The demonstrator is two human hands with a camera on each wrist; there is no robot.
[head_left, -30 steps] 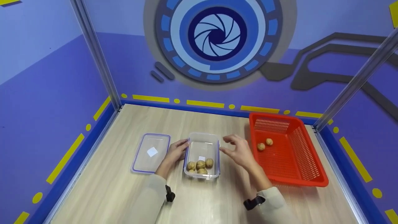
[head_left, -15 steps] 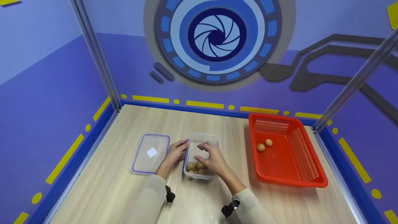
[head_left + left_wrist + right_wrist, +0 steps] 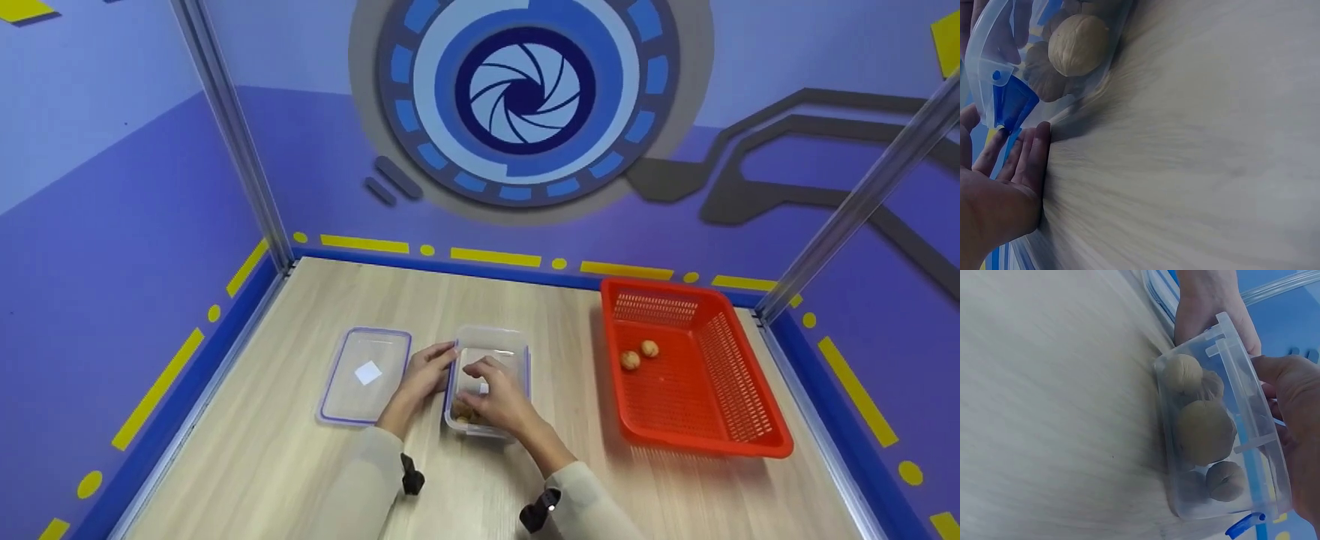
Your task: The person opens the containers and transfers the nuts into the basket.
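Note:
A clear plastic food box point(image 3: 491, 334) with blue side clips stands uncovered on the table. Walnuts point(image 3: 1206, 433) lie at its near end, partly covered by my right hand in the head view. My left hand point(image 3: 429, 371) rests against the box's left side, its fingers fairly straight beside a blue clip point(image 3: 1015, 102). Over the box's rim, my right hand point(image 3: 501, 397) reaches inside above the walnuts, thumb and fingers apart with no walnut visible between them. The right fingertips are partly hidden in the right wrist view.
Left of the box lies its clear lid point(image 3: 352, 397) with a blue seal and a white label. A red plastic basket point(image 3: 739, 420) stands to the right, holding two walnuts point(image 3: 640, 355). Purple-blue panels border the wooden table point(image 3: 292, 442).
My right hand has moved left from the gap between box and basket, over the box and down into it. The left hand stays at the box's side.

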